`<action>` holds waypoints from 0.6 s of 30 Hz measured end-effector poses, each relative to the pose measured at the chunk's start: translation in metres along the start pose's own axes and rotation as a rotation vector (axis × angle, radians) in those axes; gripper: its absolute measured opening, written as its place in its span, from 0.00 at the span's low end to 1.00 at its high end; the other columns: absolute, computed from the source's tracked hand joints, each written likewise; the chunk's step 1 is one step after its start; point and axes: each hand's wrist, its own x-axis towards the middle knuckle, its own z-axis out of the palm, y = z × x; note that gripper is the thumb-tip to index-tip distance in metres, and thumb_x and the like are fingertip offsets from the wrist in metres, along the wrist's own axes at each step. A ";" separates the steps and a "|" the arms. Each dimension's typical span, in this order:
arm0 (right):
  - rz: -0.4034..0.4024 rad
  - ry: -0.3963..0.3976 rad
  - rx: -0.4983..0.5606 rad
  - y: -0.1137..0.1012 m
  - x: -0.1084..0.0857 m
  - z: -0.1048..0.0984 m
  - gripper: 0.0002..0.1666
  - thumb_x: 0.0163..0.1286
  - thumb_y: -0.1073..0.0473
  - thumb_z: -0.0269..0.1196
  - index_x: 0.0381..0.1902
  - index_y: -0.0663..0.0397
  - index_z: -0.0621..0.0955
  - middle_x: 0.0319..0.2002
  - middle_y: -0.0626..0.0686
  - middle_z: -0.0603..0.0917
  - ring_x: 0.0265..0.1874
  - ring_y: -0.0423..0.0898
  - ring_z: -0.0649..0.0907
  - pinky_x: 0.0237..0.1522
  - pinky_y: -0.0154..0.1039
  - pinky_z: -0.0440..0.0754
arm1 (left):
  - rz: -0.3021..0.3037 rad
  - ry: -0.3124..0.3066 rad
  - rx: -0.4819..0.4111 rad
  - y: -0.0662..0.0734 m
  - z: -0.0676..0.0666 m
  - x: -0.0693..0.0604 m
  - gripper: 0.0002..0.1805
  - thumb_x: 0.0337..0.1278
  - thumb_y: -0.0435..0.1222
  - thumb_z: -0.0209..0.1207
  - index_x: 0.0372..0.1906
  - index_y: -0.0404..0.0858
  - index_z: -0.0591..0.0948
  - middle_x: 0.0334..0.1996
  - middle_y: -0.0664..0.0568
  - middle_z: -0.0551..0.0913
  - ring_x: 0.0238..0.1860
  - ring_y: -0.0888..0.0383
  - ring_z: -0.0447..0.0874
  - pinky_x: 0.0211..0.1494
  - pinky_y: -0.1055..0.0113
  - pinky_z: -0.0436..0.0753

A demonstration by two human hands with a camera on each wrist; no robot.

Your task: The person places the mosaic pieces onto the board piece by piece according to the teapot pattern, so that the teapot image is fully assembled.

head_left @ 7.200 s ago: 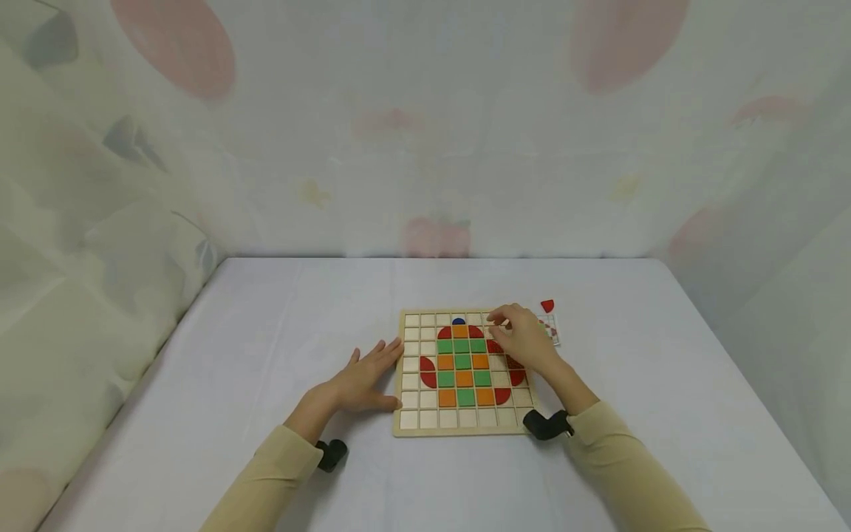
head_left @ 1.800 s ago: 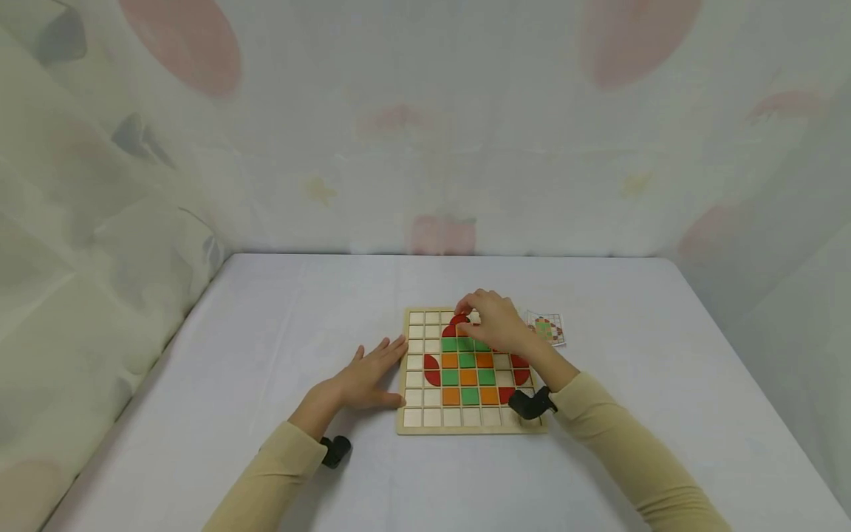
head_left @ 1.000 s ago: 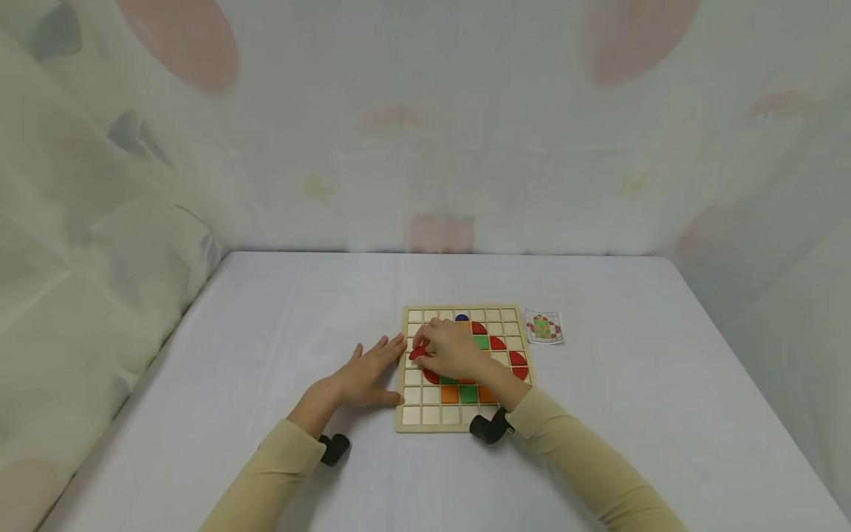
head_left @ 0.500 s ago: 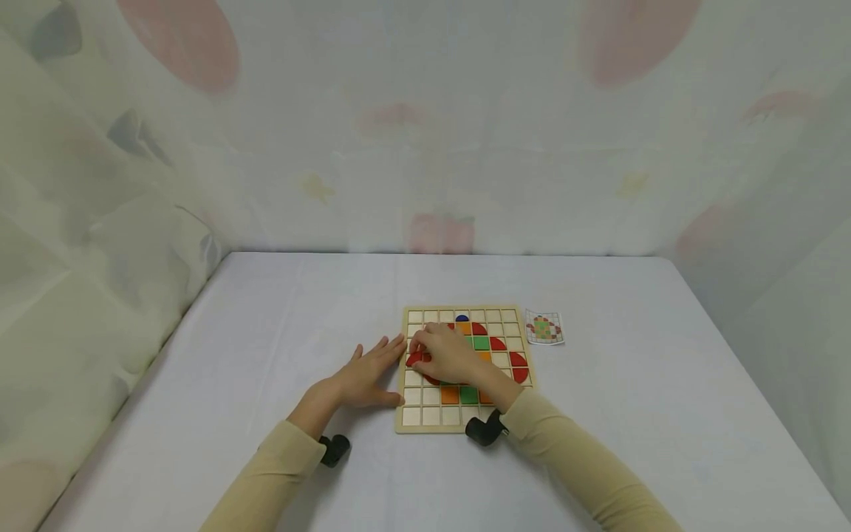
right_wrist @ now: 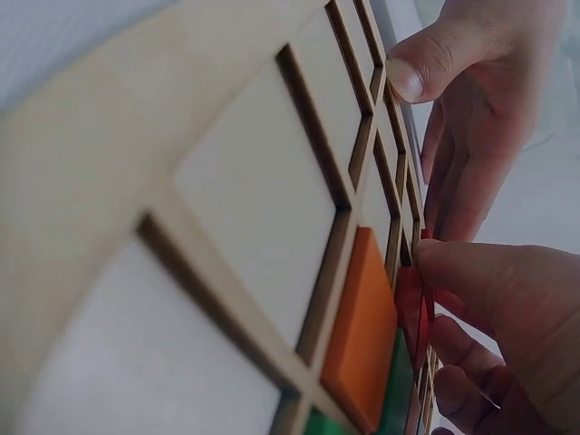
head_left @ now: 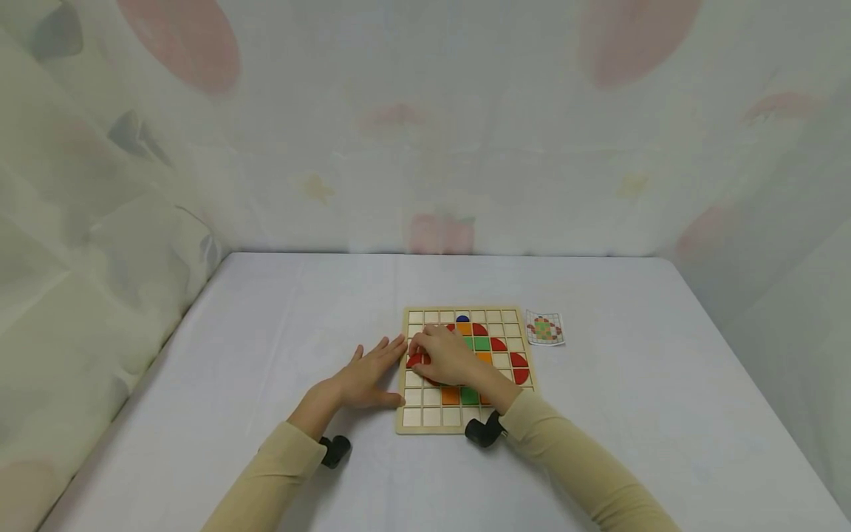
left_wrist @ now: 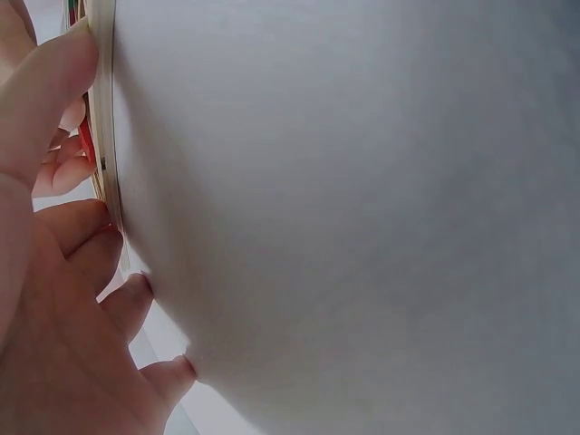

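Note:
In the head view a wooden grid board (head_left: 412, 417) carries red quarter-circle tiles, orange square tiles (head_left: 450, 397), green square tiles (head_left: 469, 397) and a blue half-round tile (head_left: 462, 319). My right hand (head_left: 448, 356) pinches a red quarter-circle tile (head_left: 413, 361) between thumb and fingers, low over the board's leftmost column; it hides several tiles beneath. In the right wrist view the right thumb (right_wrist: 471, 272) presses by the red tiles. My left hand (head_left: 362, 380) lies with spread fingers on the table, thumb and fingertips touching the board's left edge; the left wrist view shows this contact (left_wrist: 54, 335) too.
A small white pattern card (head_left: 545, 328) lies just right of the board's upper right corner. White cloth covers the table (head_left: 638, 355), with a printed curtain (head_left: 425, 148) behind its far edge. Black wrist cameras (head_left: 483, 431) sit under both cuffs.
The loose red tile beyond the card is gone from there. My right hand has carried a red tile across the board and lowered it at the left column. My left hand stays put.

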 end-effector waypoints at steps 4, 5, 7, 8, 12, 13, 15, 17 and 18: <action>-0.006 0.003 0.001 0.000 0.000 -0.001 0.10 0.57 0.50 0.65 0.37 0.42 0.80 0.34 0.44 0.75 0.36 0.42 0.72 0.37 0.40 0.66 | 0.002 0.002 0.000 0.000 0.000 0.000 0.50 0.48 0.48 0.65 0.72 0.39 0.52 0.73 0.50 0.47 0.72 0.44 0.42 0.65 0.34 0.42; -0.008 0.003 0.000 0.000 0.000 -0.001 0.09 0.57 0.50 0.65 0.36 0.42 0.80 0.34 0.44 0.75 0.36 0.42 0.72 0.38 0.41 0.66 | 0.002 0.003 0.000 0.000 0.000 0.000 0.50 0.48 0.48 0.65 0.72 0.39 0.52 0.73 0.50 0.47 0.72 0.44 0.42 0.65 0.34 0.42; -0.012 0.004 0.003 0.000 -0.001 -0.002 0.09 0.58 0.51 0.65 0.37 0.43 0.80 0.34 0.44 0.75 0.37 0.43 0.73 0.38 0.42 0.66 | 0.003 0.003 0.000 0.000 0.000 -0.001 0.50 0.47 0.48 0.65 0.72 0.39 0.52 0.73 0.50 0.47 0.72 0.44 0.42 0.65 0.34 0.42; -0.013 0.004 0.005 0.000 -0.001 -0.002 0.09 0.58 0.51 0.65 0.37 0.43 0.80 0.34 0.44 0.75 0.37 0.43 0.72 0.38 0.42 0.66 | 0.004 0.003 -0.001 0.001 -0.001 -0.001 0.50 0.47 0.48 0.65 0.72 0.38 0.52 0.73 0.49 0.47 0.72 0.44 0.42 0.65 0.34 0.42; -0.012 -0.005 0.015 0.002 -0.001 -0.002 0.09 0.58 0.52 0.64 0.37 0.44 0.80 0.35 0.44 0.75 0.37 0.43 0.72 0.38 0.41 0.66 | 0.007 0.001 -0.006 0.002 -0.002 -0.002 0.50 0.47 0.48 0.65 0.72 0.38 0.52 0.73 0.49 0.47 0.72 0.44 0.42 0.65 0.34 0.42; -0.011 -0.008 0.018 0.002 -0.001 -0.002 0.09 0.58 0.52 0.64 0.37 0.44 0.80 0.35 0.45 0.75 0.37 0.43 0.72 0.38 0.41 0.66 | 0.007 0.000 -0.008 0.002 -0.002 -0.002 0.50 0.47 0.48 0.65 0.72 0.38 0.52 0.73 0.49 0.47 0.72 0.44 0.42 0.65 0.34 0.42; -0.009 -0.013 0.028 0.002 -0.001 -0.002 0.09 0.58 0.52 0.64 0.38 0.44 0.80 0.36 0.45 0.75 0.37 0.43 0.72 0.38 0.41 0.66 | 0.007 -0.001 -0.007 0.002 -0.002 -0.002 0.50 0.47 0.48 0.65 0.72 0.38 0.52 0.73 0.49 0.47 0.72 0.43 0.42 0.65 0.34 0.43; -0.013 -0.014 0.034 0.003 -0.001 -0.002 0.10 0.58 0.52 0.64 0.38 0.44 0.80 0.37 0.45 0.75 0.38 0.43 0.72 0.39 0.42 0.67 | 0.006 -0.001 -0.005 0.002 -0.002 -0.001 0.50 0.48 0.48 0.65 0.72 0.38 0.52 0.73 0.49 0.47 0.72 0.44 0.42 0.65 0.34 0.43; -0.017 -0.012 0.036 0.003 -0.001 -0.002 0.10 0.58 0.52 0.64 0.38 0.44 0.80 0.37 0.45 0.75 0.38 0.43 0.72 0.39 0.42 0.67 | 0.006 -0.001 -0.005 0.002 -0.002 -0.001 0.50 0.48 0.48 0.65 0.72 0.38 0.52 0.73 0.49 0.47 0.72 0.43 0.42 0.65 0.34 0.43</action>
